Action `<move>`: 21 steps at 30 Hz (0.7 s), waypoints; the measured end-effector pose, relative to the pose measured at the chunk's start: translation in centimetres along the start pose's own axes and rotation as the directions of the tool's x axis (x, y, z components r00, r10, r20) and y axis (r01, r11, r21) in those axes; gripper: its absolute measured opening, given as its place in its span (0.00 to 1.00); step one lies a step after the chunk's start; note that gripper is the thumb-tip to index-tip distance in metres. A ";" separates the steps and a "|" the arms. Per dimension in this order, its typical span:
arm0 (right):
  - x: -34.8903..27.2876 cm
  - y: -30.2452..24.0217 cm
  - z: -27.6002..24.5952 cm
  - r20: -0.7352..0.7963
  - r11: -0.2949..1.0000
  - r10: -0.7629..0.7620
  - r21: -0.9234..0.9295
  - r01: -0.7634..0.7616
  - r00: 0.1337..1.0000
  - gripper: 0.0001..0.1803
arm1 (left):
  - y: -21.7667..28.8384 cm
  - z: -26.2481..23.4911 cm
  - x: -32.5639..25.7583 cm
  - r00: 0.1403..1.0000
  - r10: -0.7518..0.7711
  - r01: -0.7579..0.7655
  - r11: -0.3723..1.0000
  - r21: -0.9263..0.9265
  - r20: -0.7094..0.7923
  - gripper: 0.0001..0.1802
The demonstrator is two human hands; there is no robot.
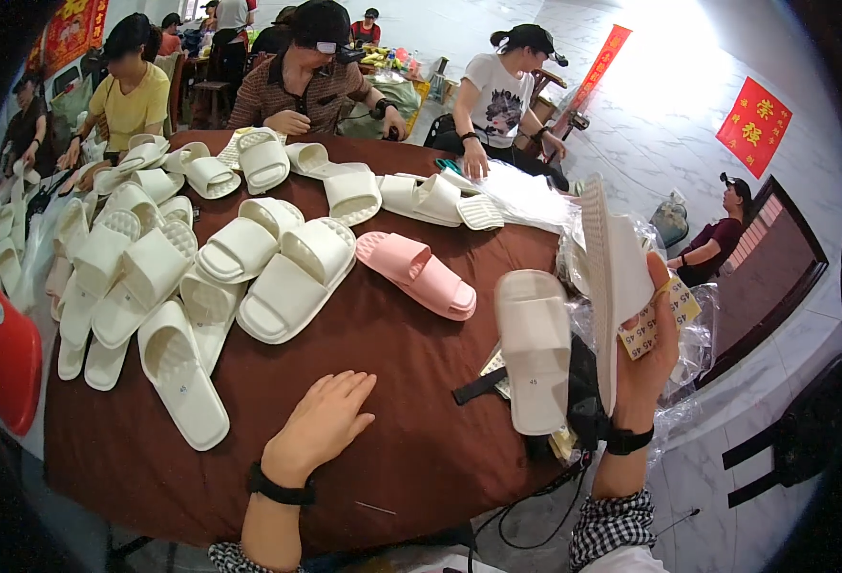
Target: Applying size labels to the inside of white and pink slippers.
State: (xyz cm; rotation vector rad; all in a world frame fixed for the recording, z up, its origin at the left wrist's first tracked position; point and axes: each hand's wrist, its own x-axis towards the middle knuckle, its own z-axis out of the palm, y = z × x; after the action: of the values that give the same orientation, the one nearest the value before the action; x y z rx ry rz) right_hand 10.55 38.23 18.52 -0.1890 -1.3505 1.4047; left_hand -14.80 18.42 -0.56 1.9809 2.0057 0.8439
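My right hand (648, 387) grips a white slipper (600, 296) raised on edge at the table's right side, its toe pointing up. The same hand also has a yellow sheet of small printed stickers (664, 315) tucked in its fingers. My left hand (324, 420) rests over the near middle of the brown cloth, fingers stretched out and holding nothing. Between my hands, closer to the right one, lies a single white slipper (533, 358) with a small mark on its insole. A pink slipper (418, 274) sits beyond my left hand.
Many white slippers (292, 286) crowd the brown-covered table's (373, 477) left and far sides. Clear plastic bags (693, 353) and a black strap (480, 386) lie at the right. Several people sit or stand around. A red stool (6, 349) is at far left.
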 end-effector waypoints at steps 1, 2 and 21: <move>-0.5 0.0 0.2 -0.001 1.000 0.002 -0.001 -0.002 1.000 0.25 | 0.2 -0.3 0.1 1.000 -0.001 0.001 1.000 -0.001 0.001 0.31; -0.9 0.0 0.4 -0.015 0.998 0.029 0.063 -0.028 0.999 0.26 | 0.4 -0.6 0.4 1.000 -0.028 0.027 0.997 -0.067 -0.008 0.33; -2.6 4.0 3.3 0.033 0.954 0.153 -0.264 -0.139 0.988 0.28 | 1.9 -2.4 1.1 0.968 -0.228 0.201 0.955 -0.220 -0.106 0.47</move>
State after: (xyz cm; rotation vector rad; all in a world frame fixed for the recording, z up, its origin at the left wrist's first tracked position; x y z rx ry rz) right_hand 6.78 35.48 15.11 -0.4371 -1.5919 1.3567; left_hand -14.47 18.74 2.66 1.5995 2.0590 1.1040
